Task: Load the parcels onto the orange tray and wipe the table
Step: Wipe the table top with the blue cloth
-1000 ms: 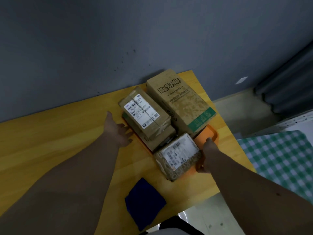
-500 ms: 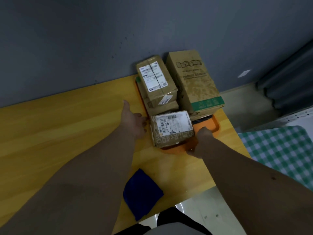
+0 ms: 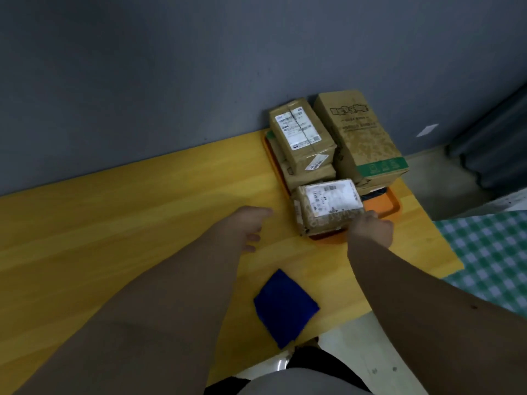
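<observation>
An orange tray (image 3: 382,207) stands at the far right corner of the yellow wooden table (image 3: 119,212), against the wall. Several brown cardboard parcels are on it: a tall one with a green band (image 3: 362,138), a labelled one (image 3: 299,132) stacked on another, and a small labelled one (image 3: 328,206) at the front. My right hand (image 3: 370,228) rests at the tray's front edge, touching the small parcel's near corner. My left hand (image 3: 251,226) hovers over the table left of the tray, fingers loosely curled, holding nothing. A folded blue cloth (image 3: 285,307) lies near the table's front edge.
A grey wall (image 3: 171,67) runs behind the table. A green checked cloth (image 3: 490,258) covers a surface to the right, beyond the table's right edge. Grey floor shows below the front edge and at the right.
The tray with its parcels has been pushed back and turned square against the wall. My left hand has come off the tray's side and drawn back to the left.
</observation>
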